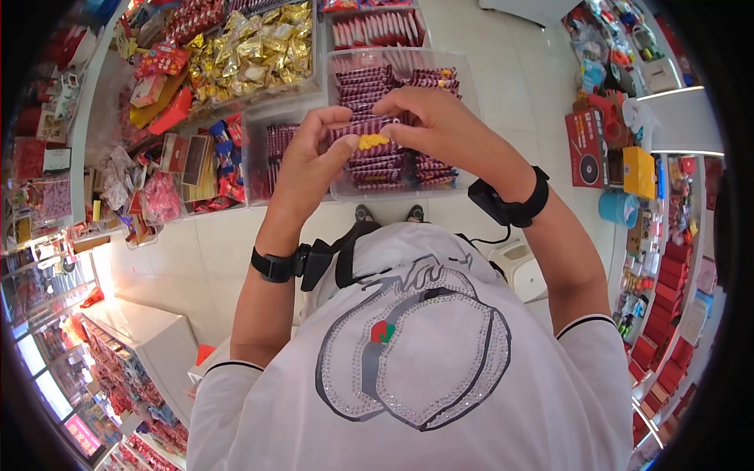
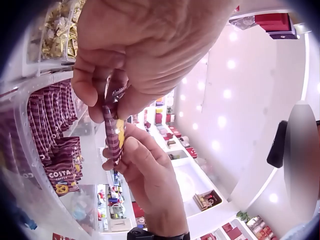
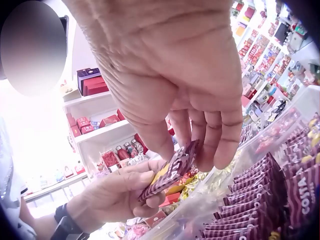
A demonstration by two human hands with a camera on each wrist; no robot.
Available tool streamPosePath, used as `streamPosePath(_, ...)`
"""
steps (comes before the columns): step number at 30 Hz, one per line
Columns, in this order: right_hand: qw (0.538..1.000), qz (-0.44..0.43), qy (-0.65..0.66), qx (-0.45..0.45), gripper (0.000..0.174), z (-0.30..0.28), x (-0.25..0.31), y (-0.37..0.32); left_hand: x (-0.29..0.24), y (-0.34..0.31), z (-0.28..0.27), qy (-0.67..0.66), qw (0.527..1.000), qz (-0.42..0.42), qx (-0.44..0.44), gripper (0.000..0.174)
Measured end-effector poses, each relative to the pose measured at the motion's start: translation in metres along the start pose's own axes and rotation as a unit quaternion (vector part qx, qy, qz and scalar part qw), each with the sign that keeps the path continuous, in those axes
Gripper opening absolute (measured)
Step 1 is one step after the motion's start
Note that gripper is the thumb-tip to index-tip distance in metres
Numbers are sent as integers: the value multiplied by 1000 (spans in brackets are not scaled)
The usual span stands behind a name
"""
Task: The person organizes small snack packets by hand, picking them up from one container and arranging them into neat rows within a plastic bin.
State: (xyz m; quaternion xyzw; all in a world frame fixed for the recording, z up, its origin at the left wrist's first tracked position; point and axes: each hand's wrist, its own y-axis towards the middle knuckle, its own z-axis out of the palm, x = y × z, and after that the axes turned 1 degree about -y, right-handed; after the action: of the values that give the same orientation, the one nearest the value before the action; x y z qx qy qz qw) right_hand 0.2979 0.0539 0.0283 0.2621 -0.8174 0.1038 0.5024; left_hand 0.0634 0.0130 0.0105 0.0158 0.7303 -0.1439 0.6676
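Note:
A small purple-striped snack packet [image 1: 369,142] with a yellow pretzel picture is held level between both hands, over a clear plastic bin. My left hand [image 1: 308,161] pinches one end between thumb and fingers. At the other end, my right hand [image 1: 444,122] has its thumb and fingertips on the packet, as the left wrist view shows with the packet [image 2: 114,137] seen edge-on. Matching packets [image 1: 377,171] marked COSTA COFFEE stand in packed rows in the bin below. The hands and held packet cover part of those rows.
Gold-wrapped sweets [image 1: 255,47] fill a bin at the upper left, with red packets [image 1: 377,30] in another beyond. Assorted boxes and bags lie left of the packet bin. A white stool [image 1: 520,267] stands on the floor by the body; a blue bucket [image 1: 618,209] stands at the right.

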Motion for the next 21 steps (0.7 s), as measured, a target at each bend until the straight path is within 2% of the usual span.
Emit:
streamPosePath(2,998,-28,-55,26,27,1,-4,5,5,4,-1,60,998,30,-3,39)
streamPosePath(6,998,11,-42,54,23,5,-20,3,15,2,-5,86,993,53,-53,35)
streamPosePath(11,978,59,-166,116,15,12,-21,-4,25,-10,-18,42,996,-2,-77,31)
streamPosePath(16,978,11,-179,110,11,24,-31,-2,30,-17,-23,20,995,-25,-92,30)
streamPosePath(21,973,-16,-202,107,8,33,-34,-3,32,-26,-22,79,993,-7,-84,23)
